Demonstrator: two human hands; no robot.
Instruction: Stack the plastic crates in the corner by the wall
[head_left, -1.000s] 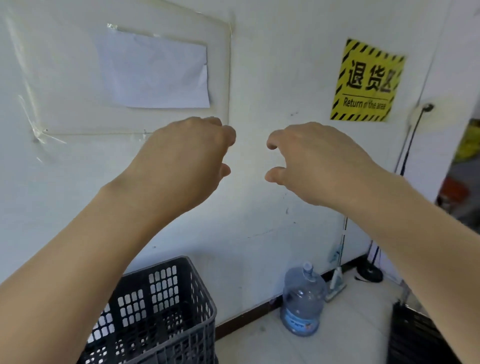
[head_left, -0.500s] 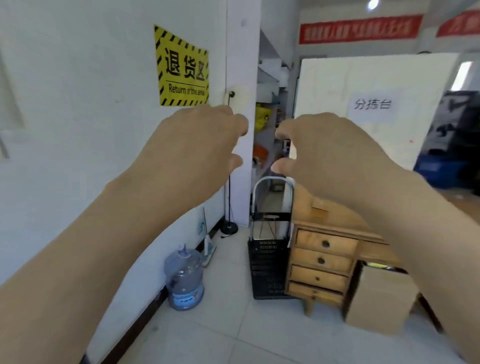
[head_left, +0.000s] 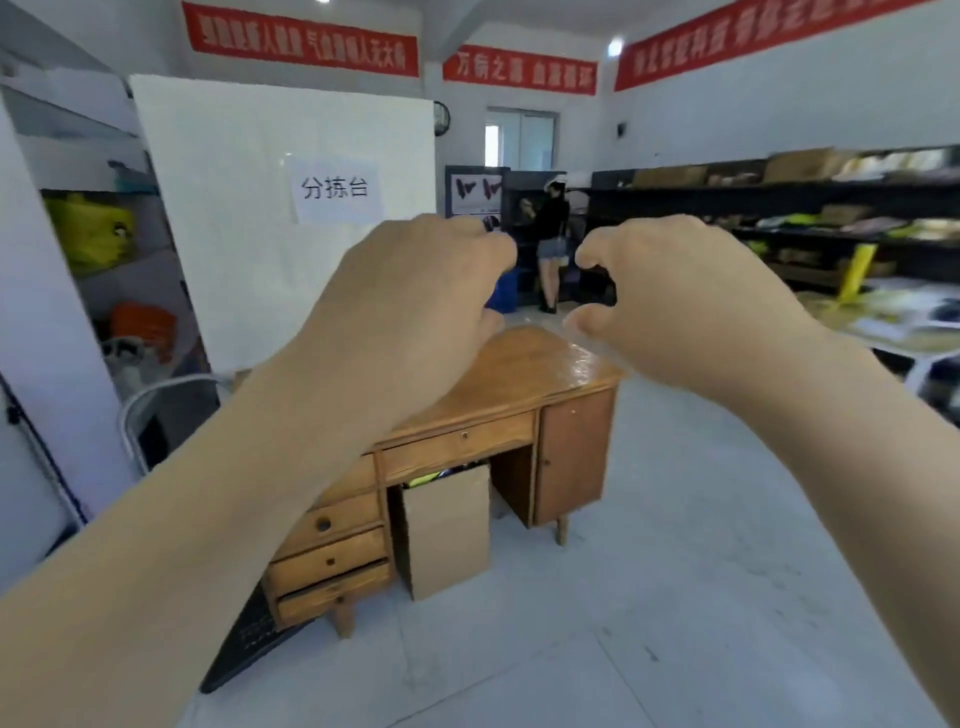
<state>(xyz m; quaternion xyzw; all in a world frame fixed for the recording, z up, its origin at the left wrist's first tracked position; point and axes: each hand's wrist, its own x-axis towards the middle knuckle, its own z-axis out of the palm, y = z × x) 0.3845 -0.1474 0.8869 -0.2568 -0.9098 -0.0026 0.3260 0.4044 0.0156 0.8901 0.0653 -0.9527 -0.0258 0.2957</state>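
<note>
Two bare hands are raised in front of the camera, neither holding anything. Left hand (head_left: 415, 312): seen from the back, fingers (head_left: 488, 249) curled forward and down toward the palm. Right hand (head_left: 685, 312): fingers (head_left: 595, 254) hooked, thumb bent beneath them, with a gap between thumb and forefinger and nothing in it. The hands are close together, not touching.

Black crate (head_left: 244, 644): on the floor (head_left: 675, 597) at lower left, just beside the drawer end of the wooden desk (head_left: 519, 374). Only part of one latticed side shows; the rest is behind the left forearm (head_left: 208, 519). Cannot tell whether it stands upright or tilted. Neither hand touches it.

Desk: drawers on the left, a door on the right, glossy surface. A cardboard box (head_left: 447, 525) sits in the knee space beneath. A bent metal tube frame (head_left: 150, 400) is left of the desk. Behind it is a white board (head_left: 234, 208) with a paper sign (head_left: 335, 191). Red banners (head_left: 301, 39) hang high on the walls. Dark shelves (head_left: 779, 202) of goods line the right side. A person (head_left: 553, 228) stands at the far shelves.
</note>
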